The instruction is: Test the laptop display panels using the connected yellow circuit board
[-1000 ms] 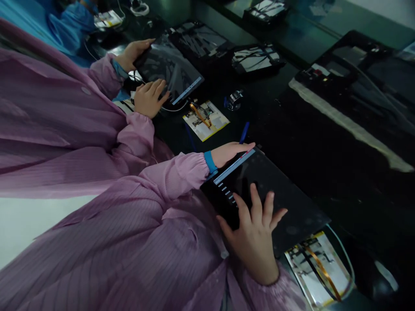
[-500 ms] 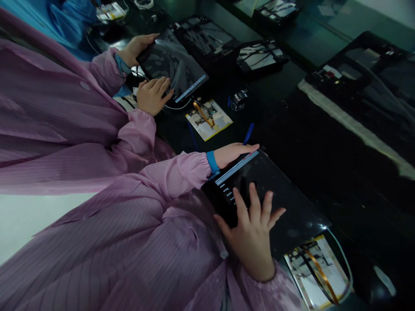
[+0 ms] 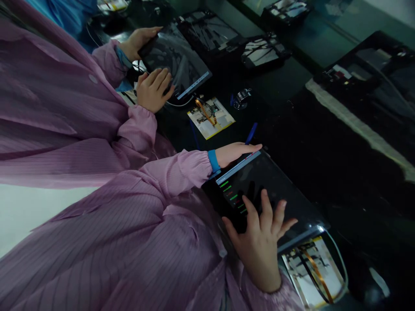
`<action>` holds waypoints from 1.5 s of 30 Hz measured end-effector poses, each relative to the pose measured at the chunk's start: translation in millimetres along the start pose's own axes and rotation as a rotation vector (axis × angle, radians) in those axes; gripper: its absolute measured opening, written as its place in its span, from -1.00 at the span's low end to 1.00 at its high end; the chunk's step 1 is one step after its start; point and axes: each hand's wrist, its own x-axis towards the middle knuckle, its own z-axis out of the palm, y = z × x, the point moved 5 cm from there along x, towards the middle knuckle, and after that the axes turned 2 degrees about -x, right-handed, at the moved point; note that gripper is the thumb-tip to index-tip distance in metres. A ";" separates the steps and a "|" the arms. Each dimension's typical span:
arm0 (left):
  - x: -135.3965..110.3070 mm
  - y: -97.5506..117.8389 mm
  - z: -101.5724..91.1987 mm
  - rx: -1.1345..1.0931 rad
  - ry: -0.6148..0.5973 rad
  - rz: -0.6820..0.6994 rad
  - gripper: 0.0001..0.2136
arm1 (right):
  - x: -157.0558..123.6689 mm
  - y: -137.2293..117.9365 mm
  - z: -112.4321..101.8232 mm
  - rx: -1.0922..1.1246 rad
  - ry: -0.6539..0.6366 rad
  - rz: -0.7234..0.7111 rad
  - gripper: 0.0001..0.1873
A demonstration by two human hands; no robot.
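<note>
A dark tablet (image 3: pixel 275 185) lies tilted in front of me on the black bench, with green and red lines of text lit near its left edge. My left hand (image 3: pixel 235 152), with a blue cuff at the wrist, grips the tablet's far edge, fingers stretched along it. My right hand (image 3: pixel 259 246) is open with fingers spread, fingertips resting on the screen. A white circuit board with an orange flex cable (image 3: pixel 311 272) lies just right of that hand, partly under the tablet's corner.
A co-worker in a purple gown holds a second tablet (image 3: pixel 181 65) with both hands (image 3: pixel 152 90). Between us lie another board with a flex cable (image 3: pixel 210 114), a blue pen (image 3: pixel 251 133) and a small metal part (image 3: pixel 241 97). Black trays (image 3: pixel 262 52) stand behind.
Green and red text has appeared on my tablet's screen. My right hand has slid a little down and right over the screen. My left hand keeps its grip.
</note>
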 end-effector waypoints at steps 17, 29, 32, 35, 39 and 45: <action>9.4 -5.6 -6.2 -0.052 -0.080 0.006 -0.68 | -2.1 -2.6 4.7 0.015 -0.033 -0.008 -0.46; 9.2 -8.0 -7.0 -0.063 -0.078 -0.013 -0.62 | 15.6 11.8 -14.7 0.027 -0.054 -0.070 -0.32; 8.6 -8.6 -7.1 -0.085 -0.056 -0.016 -0.61 | 50.2 28.5 -35.6 -0.048 0.033 -0.090 -0.47; 8.5 -8.9 -8.0 -0.124 -0.039 -0.014 -0.59 | 94.7 41.2 -41.5 -0.081 0.005 -0.044 -0.61; 9.1 -9.3 -9.3 -0.127 -0.026 -0.034 -0.57 | 143.1 49.4 -26.7 -0.126 -0.206 0.168 -0.68; 8.2 -6.8 -8.2 -0.117 -0.018 -0.005 -0.56 | 163.5 47.3 -13.9 -0.041 -0.312 0.268 -0.70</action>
